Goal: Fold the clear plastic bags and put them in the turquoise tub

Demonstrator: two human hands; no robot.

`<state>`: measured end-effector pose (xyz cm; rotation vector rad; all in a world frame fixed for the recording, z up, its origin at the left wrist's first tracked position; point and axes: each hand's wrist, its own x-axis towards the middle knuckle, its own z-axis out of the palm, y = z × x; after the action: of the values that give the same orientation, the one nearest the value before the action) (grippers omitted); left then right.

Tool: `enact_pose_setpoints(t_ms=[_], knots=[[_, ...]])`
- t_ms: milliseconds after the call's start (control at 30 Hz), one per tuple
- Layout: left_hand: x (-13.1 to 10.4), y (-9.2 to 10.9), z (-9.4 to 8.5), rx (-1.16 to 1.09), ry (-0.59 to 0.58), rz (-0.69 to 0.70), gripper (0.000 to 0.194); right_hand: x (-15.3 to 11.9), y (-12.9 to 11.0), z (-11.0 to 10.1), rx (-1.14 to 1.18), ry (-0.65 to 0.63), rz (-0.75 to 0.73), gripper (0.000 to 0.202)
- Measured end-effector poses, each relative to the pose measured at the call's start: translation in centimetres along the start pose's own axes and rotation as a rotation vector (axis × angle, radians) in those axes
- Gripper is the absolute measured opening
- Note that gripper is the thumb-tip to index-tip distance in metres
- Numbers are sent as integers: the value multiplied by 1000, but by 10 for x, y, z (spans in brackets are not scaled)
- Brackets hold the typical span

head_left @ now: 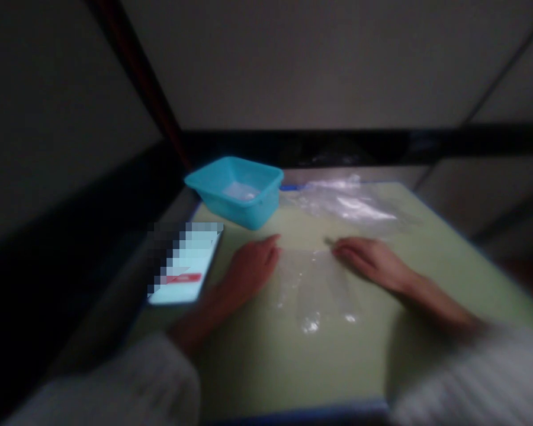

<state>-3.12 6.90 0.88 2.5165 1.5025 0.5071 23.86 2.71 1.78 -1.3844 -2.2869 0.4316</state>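
A flat, clear plastic bag (pixel 317 290) lies on the pale yellow-green table in front of me, with shiny spots along its near edge. My left hand (pixel 255 266) is at the bag's far left corner, fingers closed on its edge and the index finger pointing forward. At the far right corner, my right hand (pixel 366 254) pinches the edge between bent fingers. A small dark spot shows beside the right fingertips; blur hides what it is. Both wrists come out of light, fuzzy sleeves.
A turquoise plastic basket (pixel 266 207) with something pale inside stands at the back left. More crumpled clear plastic (pixel 355 204) lies at the back right. A lit phone or tablet (pixel 177 291) rests by the left edge of the table (pixel 275 373). A wall rises behind.
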Motion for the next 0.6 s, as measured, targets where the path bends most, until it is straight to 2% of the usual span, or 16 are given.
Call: enact_pose_setpoints(t_ms=[133,367,467,600], knots=[[0,2,1,69,-46,-32,35,0,3,1,-8,-6,34,28],[0,0,3,73,-42,-16,36,0,4,0,-88,19,69,30],[-1,-1,2,74,-25,5,36,0,2,-2,-113,8,16,32],[-1,-2,2,48,-5,37,36,-3,-1,-4,-90,-7,-126,31]])
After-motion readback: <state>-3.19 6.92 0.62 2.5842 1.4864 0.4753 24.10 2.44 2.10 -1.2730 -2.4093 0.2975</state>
